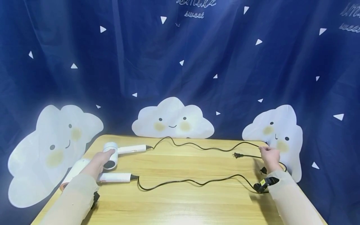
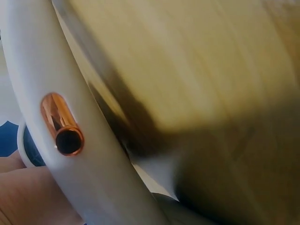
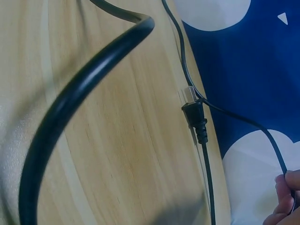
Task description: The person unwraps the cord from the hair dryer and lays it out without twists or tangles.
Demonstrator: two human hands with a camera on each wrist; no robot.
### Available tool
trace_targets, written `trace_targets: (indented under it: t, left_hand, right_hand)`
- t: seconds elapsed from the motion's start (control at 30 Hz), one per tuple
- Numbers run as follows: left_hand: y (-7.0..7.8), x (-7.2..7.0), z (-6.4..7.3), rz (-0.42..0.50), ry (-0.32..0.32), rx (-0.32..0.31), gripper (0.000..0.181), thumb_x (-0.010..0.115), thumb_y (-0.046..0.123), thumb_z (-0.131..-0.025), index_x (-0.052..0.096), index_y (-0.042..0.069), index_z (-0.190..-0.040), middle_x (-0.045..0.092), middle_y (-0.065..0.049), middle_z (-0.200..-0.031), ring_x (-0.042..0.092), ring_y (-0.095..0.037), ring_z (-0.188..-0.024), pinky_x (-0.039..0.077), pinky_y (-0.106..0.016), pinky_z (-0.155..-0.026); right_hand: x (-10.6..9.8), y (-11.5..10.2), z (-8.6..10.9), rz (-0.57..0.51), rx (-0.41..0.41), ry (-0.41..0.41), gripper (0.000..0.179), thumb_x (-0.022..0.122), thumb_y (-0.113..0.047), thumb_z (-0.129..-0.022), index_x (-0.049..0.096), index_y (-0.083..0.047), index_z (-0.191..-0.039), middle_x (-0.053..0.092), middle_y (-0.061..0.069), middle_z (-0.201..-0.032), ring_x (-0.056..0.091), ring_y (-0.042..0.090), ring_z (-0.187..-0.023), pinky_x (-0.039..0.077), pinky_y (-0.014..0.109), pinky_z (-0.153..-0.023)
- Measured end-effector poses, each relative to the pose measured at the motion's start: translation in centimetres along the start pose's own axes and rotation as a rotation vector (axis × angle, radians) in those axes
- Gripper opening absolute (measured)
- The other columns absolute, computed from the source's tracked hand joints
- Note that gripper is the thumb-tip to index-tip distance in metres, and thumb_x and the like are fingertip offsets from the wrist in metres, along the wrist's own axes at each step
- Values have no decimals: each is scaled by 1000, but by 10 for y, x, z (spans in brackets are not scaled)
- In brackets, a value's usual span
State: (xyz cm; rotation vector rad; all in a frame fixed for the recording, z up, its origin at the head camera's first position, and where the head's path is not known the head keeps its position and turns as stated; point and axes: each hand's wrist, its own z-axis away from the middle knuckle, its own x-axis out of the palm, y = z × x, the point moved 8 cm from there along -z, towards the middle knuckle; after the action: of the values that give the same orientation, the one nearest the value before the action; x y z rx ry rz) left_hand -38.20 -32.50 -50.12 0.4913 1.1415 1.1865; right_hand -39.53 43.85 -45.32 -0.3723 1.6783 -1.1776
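Two white hair dryers lie at the table's left, handles pointing right. My left hand (image 1: pixel 99 162) grips the barrel of the farther hair dryer (image 1: pixel 131 149). The nearer hair dryer (image 1: pixel 116 177) lies under my left forearm, which partly hides it; its white body with a copper-rimmed button (image 2: pixel 63 124) fills much of the left wrist view. At the right, my right hand (image 1: pixel 270 156) pinches the farther dryer's black cord (image 1: pixel 202 146) between thumb and fingers. A black two-pin plug (image 1: pixel 238 155) stands just left of this hand, also seen in the right wrist view.
The nearer dryer's black cord (image 1: pixel 194 181) winds rightward across the wooden table (image 1: pixel 168 206) to below my right wrist. A blue curtain (image 1: pixel 180 78) with white clouds and triangles hangs behind the table. Black cameras are strapped to both wrists.
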Motion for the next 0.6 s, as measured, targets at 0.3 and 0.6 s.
trace_targets:
  t: [0.3,0.6]
  left_hand:
    - [10,2,3,-140,30,86,88,37,47,-102,17,-29,-140,23,-46,-142,30,-55,-132,23,-57,-116]
    - [22,0,8,-329,134,138,73,36,37,-104,30,-30,-133,37,-47,-131,42,-55,-121,35,-57,-109]
  right_hand:
    - [9,3,1,-23,-15,-89,49,48,-27,-103,54,13,-132,55,34,-129,47,48,-123,38,59,-105]
    - [20,6,-2,-26,-29,-231,51,38,-24,-107,44,14,-141,44,36,-141,35,52,-134,29,62,-112]
